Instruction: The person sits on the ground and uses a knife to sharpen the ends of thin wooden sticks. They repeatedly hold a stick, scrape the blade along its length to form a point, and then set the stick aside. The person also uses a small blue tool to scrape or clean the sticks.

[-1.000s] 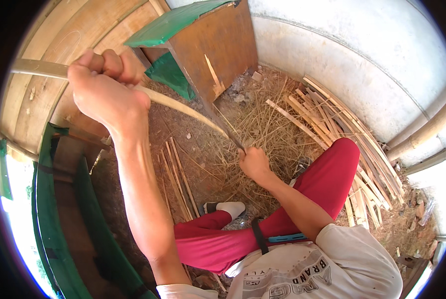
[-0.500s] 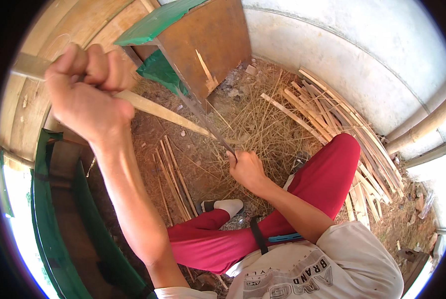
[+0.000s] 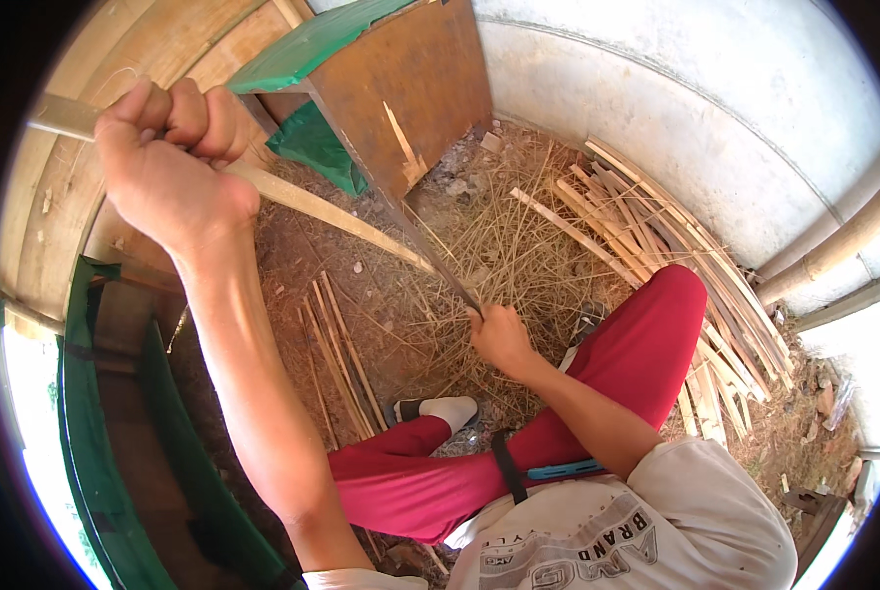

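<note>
My left hand (image 3: 176, 172) is raised at the upper left, its fingers wrapped round a long, pale wooden strip (image 3: 333, 220). One end of the strip sticks out past the fist to the left; the other slants down toward the middle. There it meets the dark, narrow blade of a long knife (image 3: 456, 287). My right hand (image 3: 504, 342) is closed round the knife's handle, which the fingers hide, above my bent knee. The blade points up and away, toward the brown wooden cabinet. Thin shavings (image 3: 504, 241) lie on the ground beyond the blade.
A brown cabinet (image 3: 410, 98) with green covering stands ahead. Split strips (image 3: 646, 236) are piled at the right by a pale wall (image 3: 676, 88). Several thin sticks (image 3: 339, 349) lie left of my foot. A green-edged frame (image 3: 91, 413) stands at the left.
My right hand and the knife have shifted slightly right and toward me, the blade sliding along near the strip's end. My left hand stays almost in place.
</note>
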{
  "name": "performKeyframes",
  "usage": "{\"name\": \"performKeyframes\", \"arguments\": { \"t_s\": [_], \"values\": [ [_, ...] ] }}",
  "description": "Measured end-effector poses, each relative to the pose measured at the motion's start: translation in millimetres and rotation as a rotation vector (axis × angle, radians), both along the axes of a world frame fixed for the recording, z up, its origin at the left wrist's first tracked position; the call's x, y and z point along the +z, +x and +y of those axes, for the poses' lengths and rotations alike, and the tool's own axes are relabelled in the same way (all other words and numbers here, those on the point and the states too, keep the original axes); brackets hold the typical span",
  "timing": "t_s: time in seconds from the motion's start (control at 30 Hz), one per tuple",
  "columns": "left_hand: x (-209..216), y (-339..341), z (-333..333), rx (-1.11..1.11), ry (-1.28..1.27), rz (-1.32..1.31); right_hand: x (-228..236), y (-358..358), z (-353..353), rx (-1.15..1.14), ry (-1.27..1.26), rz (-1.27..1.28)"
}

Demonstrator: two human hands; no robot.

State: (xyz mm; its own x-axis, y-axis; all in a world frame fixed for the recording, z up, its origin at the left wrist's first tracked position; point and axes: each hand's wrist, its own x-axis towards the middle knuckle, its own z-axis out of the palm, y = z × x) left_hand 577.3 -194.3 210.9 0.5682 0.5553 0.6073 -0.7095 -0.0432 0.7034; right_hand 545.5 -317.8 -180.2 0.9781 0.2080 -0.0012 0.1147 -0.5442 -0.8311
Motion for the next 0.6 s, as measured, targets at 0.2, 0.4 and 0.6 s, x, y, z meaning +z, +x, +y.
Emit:
{"name": "performKeyframes", "arguments": {
  "t_s": [0.2,0.4,0.6],
  "values": [
    [-1.3,-7.0,4.7,0.024,-0.025,0.03,-43.8,34.6,-3.3,0.025,-0.072,0.082],
    [-1.3,0.2,21.1,0.13,0.03,-0.036,1.6,15.1,5.3,0.065,-0.012,-0.151],
    [0.4,2.6,16.2,0.193,-0.002,-0.053,-110.1,24.7,-25.5,0.055,-0.225,0.112]
  ]
}}
